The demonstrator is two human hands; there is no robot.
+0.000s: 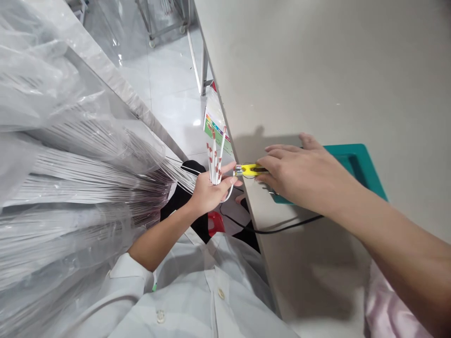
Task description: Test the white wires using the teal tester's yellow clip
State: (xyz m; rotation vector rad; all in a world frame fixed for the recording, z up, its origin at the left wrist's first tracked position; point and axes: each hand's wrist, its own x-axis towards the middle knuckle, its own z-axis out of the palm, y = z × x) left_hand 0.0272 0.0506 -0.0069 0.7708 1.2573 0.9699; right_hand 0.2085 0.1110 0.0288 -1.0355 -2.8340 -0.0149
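Observation:
My left hand [211, 190] is closed around a bunch of white wires [215, 164] whose ends carry reddish-brown tips, pointing up. One white wire curves out toward the table edge, its end close to the metal tip of a yellow tool [250, 170]. The fingers of my right hand [291, 171] are around the back part of that tool, over the table's near edge. The tool's exact kind is partly hidden by my fingers. A teal tray [368, 171] lies under and beyond my right hand.
On the left are large bundles of white wires [88, 173] under clear plastic. A black cable [278, 231] crosses the grey table [334, 84]. A printed green-and-white package [214, 122], a red object [214, 223] and a wheeled rack [165, 30] stand lower, off the table.

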